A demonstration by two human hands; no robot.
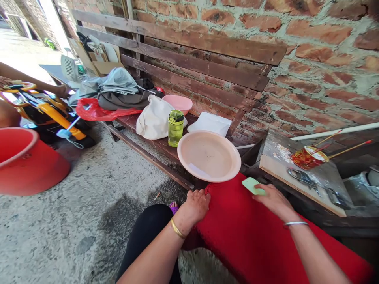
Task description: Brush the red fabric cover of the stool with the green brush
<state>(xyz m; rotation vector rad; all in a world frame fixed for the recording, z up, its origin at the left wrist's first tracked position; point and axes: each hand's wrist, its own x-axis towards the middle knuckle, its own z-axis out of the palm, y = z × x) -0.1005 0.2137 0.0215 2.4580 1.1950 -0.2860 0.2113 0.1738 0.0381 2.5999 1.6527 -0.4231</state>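
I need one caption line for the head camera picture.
Left hand grips red cloth; right hand holds green scraper beside pink basin.

left hand: red cloth is being gripped at its edge | right hand: pale green flat piece is being pressed onto the cloth | pink basin is being carried by the table, just beyond the cloth | green bottle is being kept upright beside the basin

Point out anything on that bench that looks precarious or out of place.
The wide pale pink plastic basin juts past the front edge of the dark wooden bench, just above the red knitted cloth both hands hold. Nothing looks spilled.
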